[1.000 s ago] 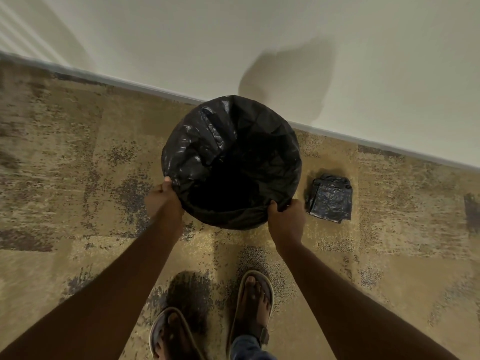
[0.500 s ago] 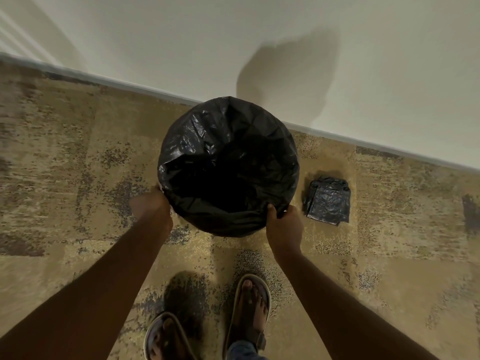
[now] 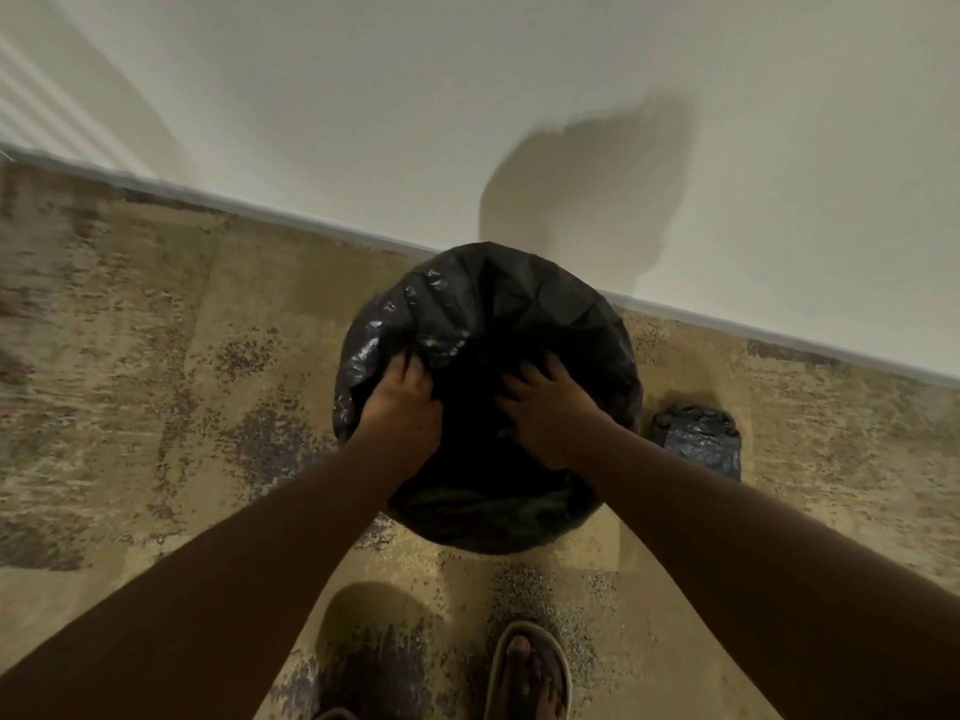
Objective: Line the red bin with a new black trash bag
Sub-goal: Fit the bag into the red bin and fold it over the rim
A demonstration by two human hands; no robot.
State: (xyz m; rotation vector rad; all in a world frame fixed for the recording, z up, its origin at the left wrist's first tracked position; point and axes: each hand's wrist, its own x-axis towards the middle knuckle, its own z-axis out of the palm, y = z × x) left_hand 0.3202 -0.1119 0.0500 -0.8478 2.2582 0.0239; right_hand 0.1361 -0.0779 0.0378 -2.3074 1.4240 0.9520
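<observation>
A black trash bag (image 3: 519, 304) is draped over the round bin and hides it fully, so no red shows. The bin stands on the carpet close to the wall. Both my hands are down inside the bag's mouth. My left hand (image 3: 402, 402) is at the left inner side with its fingers curled into a fold of the plastic. Over at the right inner side, my right hand (image 3: 550, 407) lies flat against the liner with spread fingers. The bottom of the bag is dark and I cannot make it out.
A folded black bag bundle (image 3: 698, 439) lies on the carpet just right of the bin. The white wall and baseboard (image 3: 311, 226) run right behind it. My sandalled foot (image 3: 527, 672) stands in front, on patterned tan carpet (image 3: 156, 356).
Both hands have left the near outer rim and gone into the bag's mouth. The view has dropped closer to the bin.
</observation>
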